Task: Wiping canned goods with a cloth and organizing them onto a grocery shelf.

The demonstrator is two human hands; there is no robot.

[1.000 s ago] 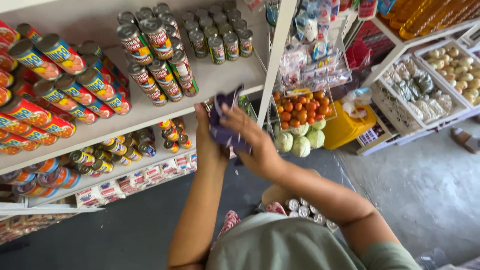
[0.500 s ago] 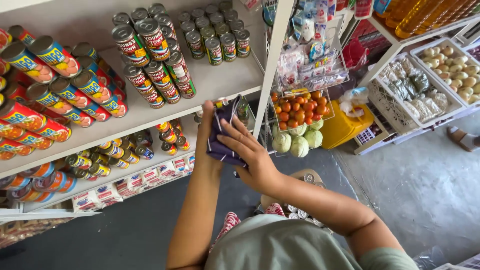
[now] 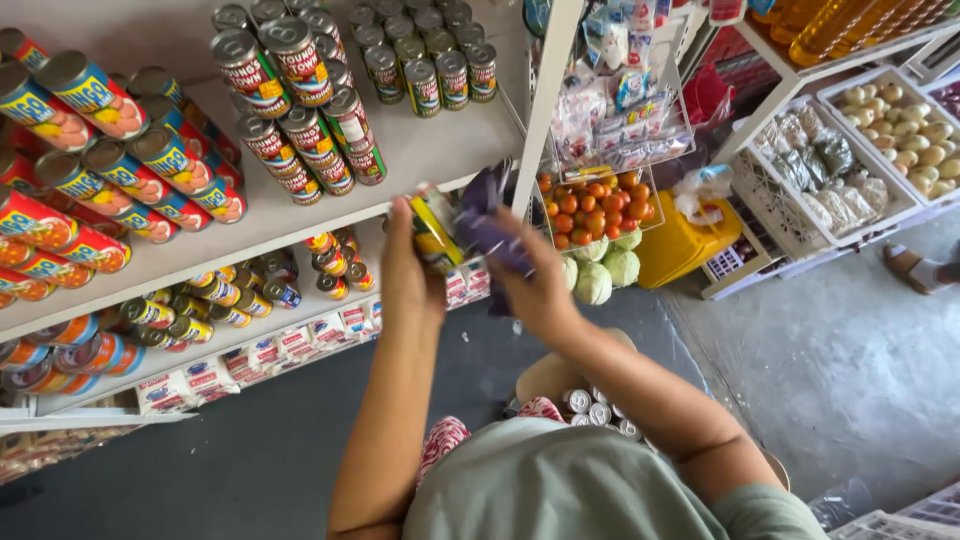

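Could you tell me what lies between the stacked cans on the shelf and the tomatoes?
In the head view, the white shelf upright stands between the cans and the tomatoes.

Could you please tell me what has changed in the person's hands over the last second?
The small green-and-yellow tin can in the left hand now shows clear of the purple cloth, which the right hand holds against it; before, the cloth covered it. The stacked cans on the white shelf stayed put.

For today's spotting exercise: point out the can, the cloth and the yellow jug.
can [image 3: 436, 232], head view, its yellow side.
cloth [image 3: 487, 222], head view, middle fold.
yellow jug [image 3: 688, 245], head view, its side.
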